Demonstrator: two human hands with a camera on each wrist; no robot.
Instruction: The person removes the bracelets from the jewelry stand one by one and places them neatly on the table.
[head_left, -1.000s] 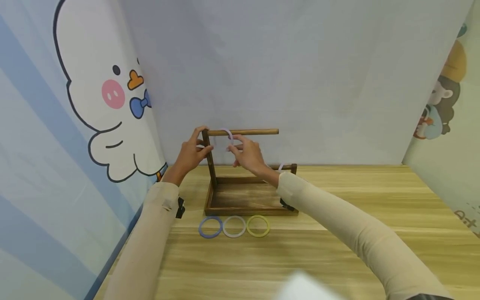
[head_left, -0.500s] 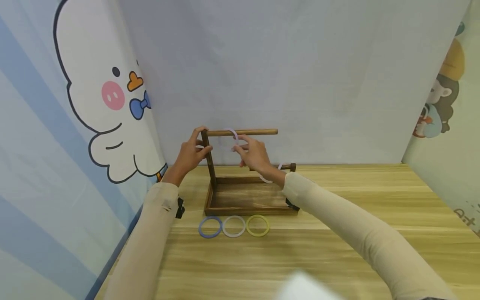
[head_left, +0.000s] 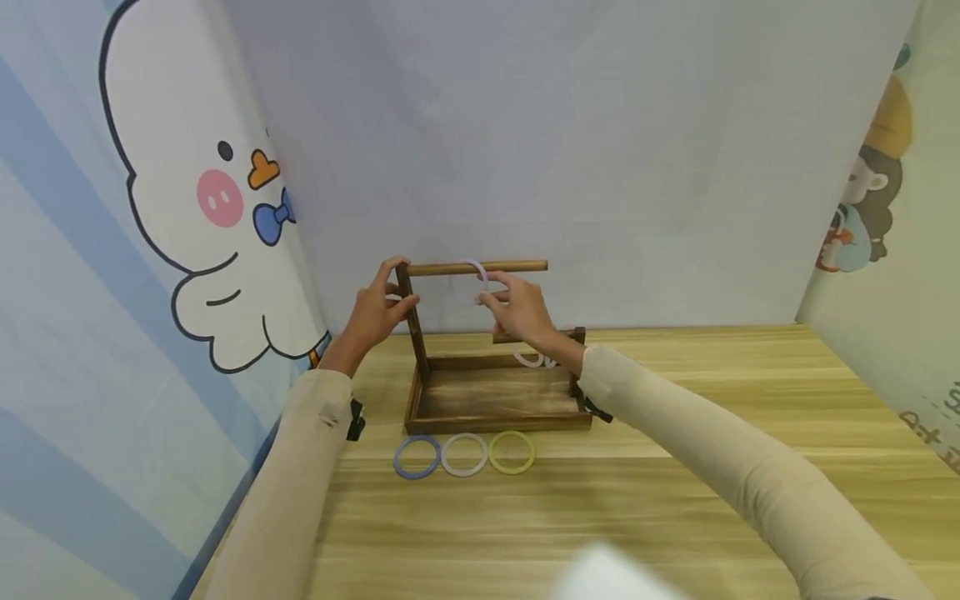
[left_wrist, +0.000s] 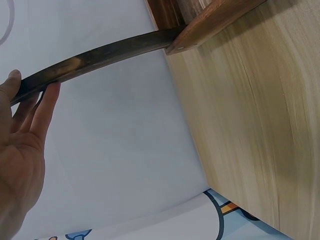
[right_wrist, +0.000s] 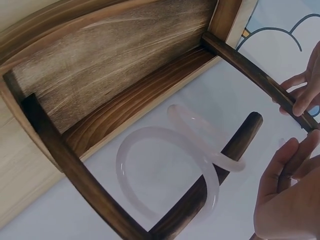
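Observation:
A dark wooden rack has a tray base, a tall post on the left with a long upper bar, and a shorter lower bar. My left hand holds the top of the tall post between thumb and fingers. My right hand pinches a pale purple ring that hangs around the upper bar near its middle. Around the lower bar hang two pale rings, a whitish-lilac ring and a pinkish ring, partly behind my right forearm in the head view.
In front of the rack a blue ring, a white ring and a yellow ring lie flat in a row on the wood-grain table. A pale wall sheet stands behind. A blurred white shape shows at the bottom.
My right hand has moved right along the upper bar with the pale purple ring, away from the tall post. My left hand stays on the post. The head view has shifted slightly.

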